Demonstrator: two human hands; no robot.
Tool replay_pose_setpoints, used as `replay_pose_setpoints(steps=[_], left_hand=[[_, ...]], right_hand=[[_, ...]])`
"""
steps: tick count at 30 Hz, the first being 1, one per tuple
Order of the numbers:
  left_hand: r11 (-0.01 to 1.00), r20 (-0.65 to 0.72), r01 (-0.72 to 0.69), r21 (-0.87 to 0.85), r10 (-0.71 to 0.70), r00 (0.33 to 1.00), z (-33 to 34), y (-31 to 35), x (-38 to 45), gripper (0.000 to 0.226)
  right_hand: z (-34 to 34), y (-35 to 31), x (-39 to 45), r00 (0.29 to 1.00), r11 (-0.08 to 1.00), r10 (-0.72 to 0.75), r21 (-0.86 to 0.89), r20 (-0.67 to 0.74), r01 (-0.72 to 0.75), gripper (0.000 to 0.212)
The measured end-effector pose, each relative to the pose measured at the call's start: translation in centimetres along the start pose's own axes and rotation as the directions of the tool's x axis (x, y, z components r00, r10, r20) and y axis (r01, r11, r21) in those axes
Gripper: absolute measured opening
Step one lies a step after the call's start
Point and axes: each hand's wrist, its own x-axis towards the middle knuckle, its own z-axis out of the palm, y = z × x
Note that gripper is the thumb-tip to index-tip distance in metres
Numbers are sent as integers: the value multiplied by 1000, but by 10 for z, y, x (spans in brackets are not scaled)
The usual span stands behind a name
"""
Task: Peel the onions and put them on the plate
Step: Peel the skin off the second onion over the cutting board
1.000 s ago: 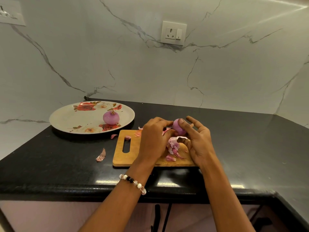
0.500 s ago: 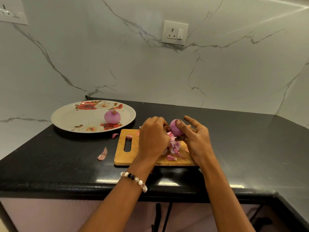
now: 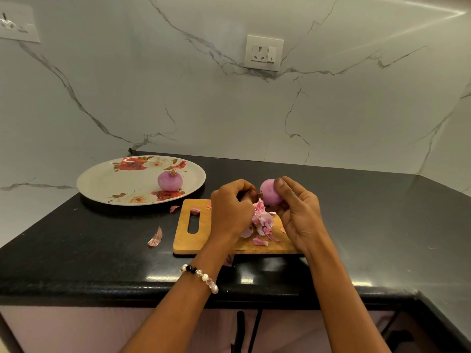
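Glossy black counter (image 3: 102, 250), wooden board (image 3: 183, 240), right hand (image 3: 300, 215) gripping smooth round onion (image 3: 270, 196) — left hand (image 3: 230, 210) pinching its end

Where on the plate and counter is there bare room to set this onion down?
The plate is bare left of the peeled onion already on it. The black counter right of the cutting board is bare too. The board's middle is crowded with peels, under both hands.

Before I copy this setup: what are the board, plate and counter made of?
Cutting board: looks like unvarnished wood, tan and matte. Floral plate: glossy, either ceramic or melamine; cannot tell which. Countertop: polished black speckled stone, probably granite, mirroring light at its front edge.
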Motion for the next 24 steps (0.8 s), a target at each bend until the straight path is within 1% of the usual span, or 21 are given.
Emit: replay_pose_setpoints(steps=[1,2,4,5,9,11,13,16,18,21,23,24], left_hand=[[999,5,18,-33,-18,1000,0,1,0,22],[998,8,27,-59,-27,1000,1,1,0,20],[996,23,37,-87,-35,999,2,1,0,15],[995,31,36,-90,-33,999,2,1,0,15],[993,33,36,-113,-33,999,4,0,1,17],[998,15,-5,-60,6,1000,5,0,0,15],[997,-20,-76,21,77,997,7,-4,0,16],[982,-24,-170,78,172,985,9,-7,0,17],[967,-15,-229,114,232,973,11,-10,1,19],[954,-36,-265,142,273,961,12,-12,1,21],[943,-66,-294,154,307,949,10,-12,1,16],[936,-72,-311,163,326,943,9,-12,1,15]], right_hand=[[1,-1,-1,1000,999,21,46,4,-21,89],[1,-1,-2,999,997,36,70,8,-37,80],[1,-2,-3,997,994,68,89,23,-70,54],[1,-3,-3,996,992,87,94,24,-89,46],[1,-5,-2,989,984,139,122,-53,-132,35],[1,-4,-2,987,987,139,98,-82,-131,29],[0,-3,-2,987,989,128,81,-97,-121,25],[-2,-2,-1,988,994,106,41,-109,-102,26],[-2,-1,0,991,995,96,25,-98,-95,32],[-3,0,0,994,996,84,-1,-71,-84,43],[-4,1,1,995,997,75,4,-68,-75,55],[-4,1,2,995,998,59,-10,-76,-60,67]])
